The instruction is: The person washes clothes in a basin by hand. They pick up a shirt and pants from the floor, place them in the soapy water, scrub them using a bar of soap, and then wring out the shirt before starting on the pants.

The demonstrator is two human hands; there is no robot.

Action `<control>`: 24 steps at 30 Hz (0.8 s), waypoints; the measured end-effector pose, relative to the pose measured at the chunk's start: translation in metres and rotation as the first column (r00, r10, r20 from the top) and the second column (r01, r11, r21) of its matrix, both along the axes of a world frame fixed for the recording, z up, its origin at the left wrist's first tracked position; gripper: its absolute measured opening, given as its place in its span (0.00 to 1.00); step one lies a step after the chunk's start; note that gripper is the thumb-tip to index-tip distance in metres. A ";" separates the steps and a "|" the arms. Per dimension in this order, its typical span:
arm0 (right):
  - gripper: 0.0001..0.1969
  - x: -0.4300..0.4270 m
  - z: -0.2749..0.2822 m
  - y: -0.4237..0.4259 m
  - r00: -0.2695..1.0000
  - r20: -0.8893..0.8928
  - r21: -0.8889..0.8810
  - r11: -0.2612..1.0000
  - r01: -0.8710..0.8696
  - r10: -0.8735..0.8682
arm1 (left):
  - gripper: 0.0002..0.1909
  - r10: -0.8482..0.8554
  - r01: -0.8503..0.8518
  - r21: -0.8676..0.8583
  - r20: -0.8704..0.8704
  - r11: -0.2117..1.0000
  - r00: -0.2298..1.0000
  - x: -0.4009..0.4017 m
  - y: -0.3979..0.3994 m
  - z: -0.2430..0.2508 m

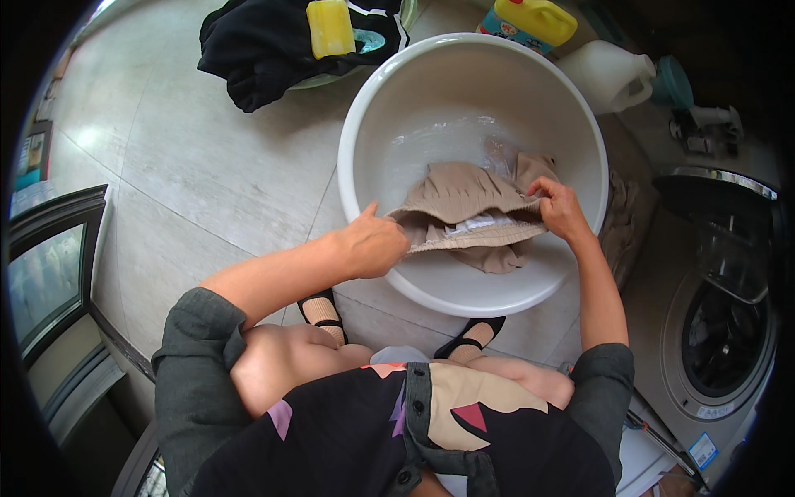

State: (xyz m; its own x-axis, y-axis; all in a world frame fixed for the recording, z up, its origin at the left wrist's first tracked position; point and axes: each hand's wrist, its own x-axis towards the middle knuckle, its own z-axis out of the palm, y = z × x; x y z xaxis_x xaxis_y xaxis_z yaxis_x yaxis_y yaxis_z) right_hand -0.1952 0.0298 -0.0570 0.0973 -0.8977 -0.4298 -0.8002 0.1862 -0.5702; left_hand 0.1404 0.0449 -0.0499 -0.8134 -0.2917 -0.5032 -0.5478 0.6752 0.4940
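A beige garment with an elastic waistband, seemingly trousers or shorts, is stretched between my hands over a large white plastic basin. My left hand grips the left end of the waistband near the basin's rim. At the other end, my right hand pinches the band between thumb and fingers. The waist opening gapes, and a white inner label or lining shows inside. Shallow water glistens at the bottom of the basin, where part of the cloth lies.
Black clothing with a yellow soap bar and a blue brush-like item sits beyond the basin. Detergent jug and white jug stand behind it. A front-loading washing machine is right; a glass-paned door is left.
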 end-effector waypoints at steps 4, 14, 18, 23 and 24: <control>0.09 0.015 0.013 0.024 0.997 -0.013 0.039 0.996 -0.077 0.078 | 0.06 0.069 -0.072 -0.039 -0.056 0.997 0.996 0.002 0.007 -0.006; 0.09 0.013 -0.017 0.080 0.908 -0.247 -0.153 0.912 -0.381 0.338 | 0.10 0.113 -0.117 -0.064 -0.054 0.991 0.992 -0.002 0.009 -0.007; 0.10 0.015 -0.016 0.088 0.904 -0.230 -0.158 0.903 -0.400 0.360 | 0.10 0.122 -0.125 -0.080 -0.031 0.989 0.992 -0.006 0.006 0.001; 0.10 0.028 -0.004 0.083 0.911 -0.194 -0.233 0.885 -0.404 0.364 | 0.05 0.086 -0.121 -0.218 -0.162 0.969 0.983 -0.001 -0.001 0.000; 0.10 0.029 -0.001 0.080 0.919 -0.155 -0.313 0.864 -0.394 0.363 | 0.05 0.083 -0.118 -0.220 -0.164 0.968 0.983 -0.001 -0.002 0.002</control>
State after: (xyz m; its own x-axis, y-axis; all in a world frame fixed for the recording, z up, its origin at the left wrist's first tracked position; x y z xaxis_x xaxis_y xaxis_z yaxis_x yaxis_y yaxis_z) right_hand -0.1666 0.1101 -0.0581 0.4349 -0.8900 -0.1371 -0.8200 -0.3285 -0.4688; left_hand 0.1394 0.0425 -0.0484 -0.8359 -0.4684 -0.2862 -0.5488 0.7247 0.4167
